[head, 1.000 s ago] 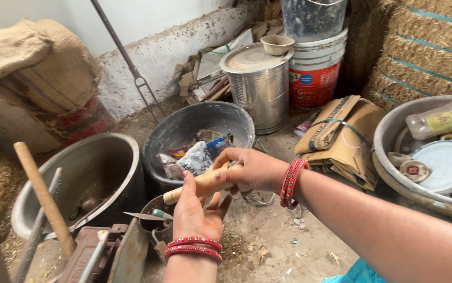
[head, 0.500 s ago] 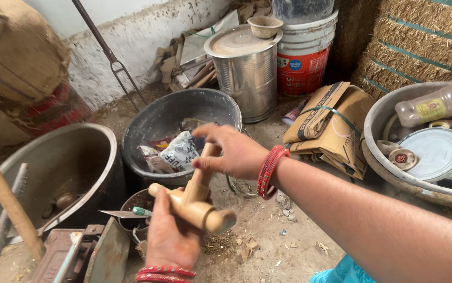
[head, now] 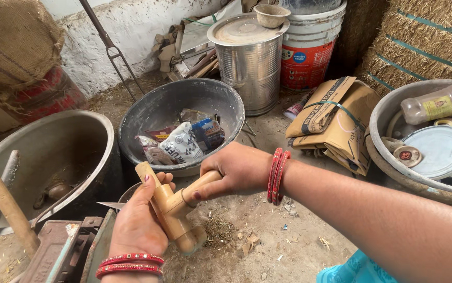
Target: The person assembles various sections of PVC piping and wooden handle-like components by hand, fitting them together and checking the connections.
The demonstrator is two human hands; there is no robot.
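Head view is showing both hands closed on a small wooden mallet [head: 176,209], held in the air over the dirt floor [head: 289,251]. The left hand [head: 142,222] is wrapping its grip around the mallet's thick head, fingers closed tight. The right hand [head: 233,170] is closing its grip on the thin handle — it is sticking out of the head's side. To do this well, I think the left hand should be keeping the head steady while the right is turning or pushing the handle straight — not crooked. A dark metal bowl [head: 178,105] is sitting just behind.
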